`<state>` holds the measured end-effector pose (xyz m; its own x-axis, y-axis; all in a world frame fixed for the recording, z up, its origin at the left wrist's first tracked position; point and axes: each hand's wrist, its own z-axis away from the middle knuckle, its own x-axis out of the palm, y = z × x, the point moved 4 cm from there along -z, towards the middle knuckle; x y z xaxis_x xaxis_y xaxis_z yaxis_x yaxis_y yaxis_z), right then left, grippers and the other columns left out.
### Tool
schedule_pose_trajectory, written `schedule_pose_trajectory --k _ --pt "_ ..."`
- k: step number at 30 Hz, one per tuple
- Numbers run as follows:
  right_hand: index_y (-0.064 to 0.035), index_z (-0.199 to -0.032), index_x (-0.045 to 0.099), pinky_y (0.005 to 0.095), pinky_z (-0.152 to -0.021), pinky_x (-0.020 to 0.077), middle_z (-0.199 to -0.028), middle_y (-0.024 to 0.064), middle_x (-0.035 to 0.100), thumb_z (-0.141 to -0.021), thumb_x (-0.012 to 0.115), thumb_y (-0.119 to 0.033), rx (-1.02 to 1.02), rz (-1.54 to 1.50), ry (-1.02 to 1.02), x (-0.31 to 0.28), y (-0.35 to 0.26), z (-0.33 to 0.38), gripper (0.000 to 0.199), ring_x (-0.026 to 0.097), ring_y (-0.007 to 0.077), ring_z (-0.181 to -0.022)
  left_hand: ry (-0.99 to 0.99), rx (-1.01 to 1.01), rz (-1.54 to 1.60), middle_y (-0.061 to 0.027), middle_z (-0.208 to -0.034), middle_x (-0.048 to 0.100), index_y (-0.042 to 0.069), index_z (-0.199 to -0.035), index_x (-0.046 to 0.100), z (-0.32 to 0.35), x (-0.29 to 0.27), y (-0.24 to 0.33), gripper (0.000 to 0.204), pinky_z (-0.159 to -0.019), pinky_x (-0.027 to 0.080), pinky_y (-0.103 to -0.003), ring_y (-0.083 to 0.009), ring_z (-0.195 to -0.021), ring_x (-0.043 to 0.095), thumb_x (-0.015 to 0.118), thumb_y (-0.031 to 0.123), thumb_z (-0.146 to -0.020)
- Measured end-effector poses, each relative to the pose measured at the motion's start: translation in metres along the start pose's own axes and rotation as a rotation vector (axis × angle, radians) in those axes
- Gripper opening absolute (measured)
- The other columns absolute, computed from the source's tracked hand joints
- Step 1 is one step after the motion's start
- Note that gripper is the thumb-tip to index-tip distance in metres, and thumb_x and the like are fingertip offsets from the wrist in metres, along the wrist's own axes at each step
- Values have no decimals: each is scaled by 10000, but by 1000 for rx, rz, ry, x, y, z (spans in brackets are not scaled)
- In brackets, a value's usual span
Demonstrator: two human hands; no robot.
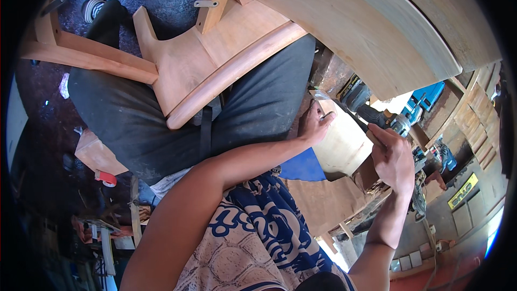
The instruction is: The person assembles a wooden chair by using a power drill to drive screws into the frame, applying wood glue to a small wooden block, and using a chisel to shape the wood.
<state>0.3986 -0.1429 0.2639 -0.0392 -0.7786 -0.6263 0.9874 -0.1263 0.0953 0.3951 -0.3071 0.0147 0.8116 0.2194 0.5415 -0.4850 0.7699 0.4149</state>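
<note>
My left hand point(315, 124) is at the upper left edge of a pale cream sheet or board point(347, 143). Its fingers are curled together by a clear, shiny scrap point(321, 95); what they pinch is too small to make out. On the board's right side, my right hand point(394, 157) is closed, fingers wrapped round a short brownish piece point(375, 139) whose kind I cannot tell. Across my thighs rests a curved, unpainted wooden frame point(183, 59) with a rounded front rail point(237, 75). Neither hand touches that frame.
A large wooden panel point(355, 27) leans in at the upper right. Beyond my hands lie power tools point(355, 94) and a blue tool or case point(425, 99). A blue sheet point(304, 166) sits under the board. Red tape point(107, 178) and a wood block point(97, 153) are at left.
</note>
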Motion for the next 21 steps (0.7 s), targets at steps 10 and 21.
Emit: schedule_pose_trajectory --k 10,21 --pt "-22 -1126 715 496 -792 517 -940 279 692 -774 561 -42 -18 32 -66 -17 -11 -12 385 671 441 -888 31 -5 -84 -147 -1191 726 37 -1314 535 -3 -1 -6 533 -947 529 -381 -272 -1110 703 732 314 -904" --pt "0 -1099 719 458 -751 520 -841 268 681 -840 570 -83 -28 102 -76 -18 -23 -17 309 676 425 -804 86 -34 -231 -162 -1139 721 63 -1289 537 -3 -2 -6 574 -898 533 -434 -335 -1039 701 740 397 -868"
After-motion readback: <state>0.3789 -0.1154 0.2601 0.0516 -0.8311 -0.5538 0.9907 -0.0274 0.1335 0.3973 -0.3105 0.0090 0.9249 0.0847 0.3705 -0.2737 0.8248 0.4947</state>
